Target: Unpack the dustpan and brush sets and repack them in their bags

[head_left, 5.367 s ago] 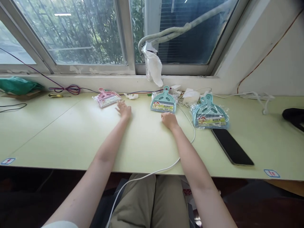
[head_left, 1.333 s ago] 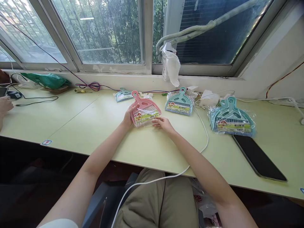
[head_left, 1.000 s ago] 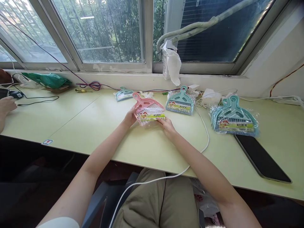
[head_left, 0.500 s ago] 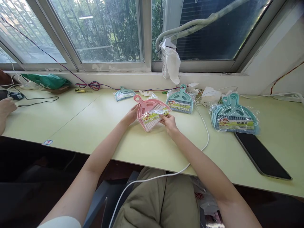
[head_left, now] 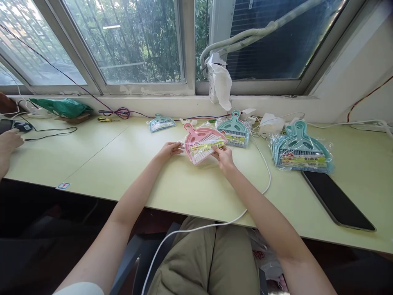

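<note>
A pink dustpan and brush set (head_left: pixel 199 145) in a clear plastic bag is held tilted above the table, its handle toward the upper left. My left hand (head_left: pixel 167 151) is closed, pinching the bag's clear film at the left side. At the lower right edge, my right hand (head_left: pixel 225 158) grips the set near its printed label, thumb on top. Just behind it lies a teal dustpan and brush set (head_left: pixel 236 128), partly covered by the pink one. A smaller-looking teal set (head_left: pixel 160 123) rests farther back on the left.
Several bagged teal sets (head_left: pixel 302 145) are stacked on the right, with a black phone (head_left: pixel 339 200) in front. A white cable (head_left: pixel 264 164) crosses the table (head_left: pixel 101 168) and drops over its front edge. Another person's hand (head_left: pixel 10 143) is at the far left, near a green bag (head_left: pixel 66 107).
The pink set has moved slightly right and tilted flatter. My left hand has drawn off its edge and now pulls on the bag film; my right hand shifted right with the set.
</note>
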The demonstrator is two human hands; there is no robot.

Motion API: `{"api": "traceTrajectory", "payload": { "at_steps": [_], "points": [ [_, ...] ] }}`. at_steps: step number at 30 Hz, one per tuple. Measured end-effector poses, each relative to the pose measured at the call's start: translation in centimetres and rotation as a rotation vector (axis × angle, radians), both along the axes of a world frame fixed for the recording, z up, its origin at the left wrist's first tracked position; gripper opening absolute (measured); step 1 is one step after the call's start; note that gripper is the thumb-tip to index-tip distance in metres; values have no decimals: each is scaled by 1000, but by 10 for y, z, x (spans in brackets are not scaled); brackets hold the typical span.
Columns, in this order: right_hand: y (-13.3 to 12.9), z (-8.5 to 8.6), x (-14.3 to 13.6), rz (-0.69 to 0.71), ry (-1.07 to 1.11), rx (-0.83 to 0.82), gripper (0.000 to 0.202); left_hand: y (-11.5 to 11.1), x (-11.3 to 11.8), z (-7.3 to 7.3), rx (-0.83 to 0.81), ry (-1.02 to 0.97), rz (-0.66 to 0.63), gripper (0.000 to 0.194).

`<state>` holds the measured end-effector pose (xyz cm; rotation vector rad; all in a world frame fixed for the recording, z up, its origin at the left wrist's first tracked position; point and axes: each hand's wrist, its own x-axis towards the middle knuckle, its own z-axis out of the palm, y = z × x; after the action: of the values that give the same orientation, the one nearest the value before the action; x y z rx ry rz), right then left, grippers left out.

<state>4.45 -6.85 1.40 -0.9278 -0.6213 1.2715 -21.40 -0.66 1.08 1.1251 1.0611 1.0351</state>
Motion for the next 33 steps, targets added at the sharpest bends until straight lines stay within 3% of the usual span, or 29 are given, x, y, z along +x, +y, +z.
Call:
{"api": "traceTrajectory", "payload": {
  "at_steps": [4,10,14,16,18,21,24,28,33],
  "points": [
    [-4,2,-8,40,-39,4,17,2,-4,1,28,-2,138,20],
    [-3,8,1,51,-83,3,15,0,0,4,129,105,148,37],
    [-1,14,11,192,-204,18,18,-4,2,10,515,319,480,44],
    [-1,16,11,295,-281,32,22,-6,0,14,717,452,572,46],
    [-2,17,10,368,-337,43,26,-7,-2,17,751,538,443,47],
    [-3,18,11,413,-378,37,26,-8,-2,15,490,507,34,58],
    [-4,21,17,425,-413,30,22,-10,1,11,272,346,-162,60],
    [-6,25,22,427,-437,50,25,-9,2,8,248,181,-144,52],
    [-5,27,22,383,-434,67,31,-5,-5,7,204,149,33,45]
  ]
}}
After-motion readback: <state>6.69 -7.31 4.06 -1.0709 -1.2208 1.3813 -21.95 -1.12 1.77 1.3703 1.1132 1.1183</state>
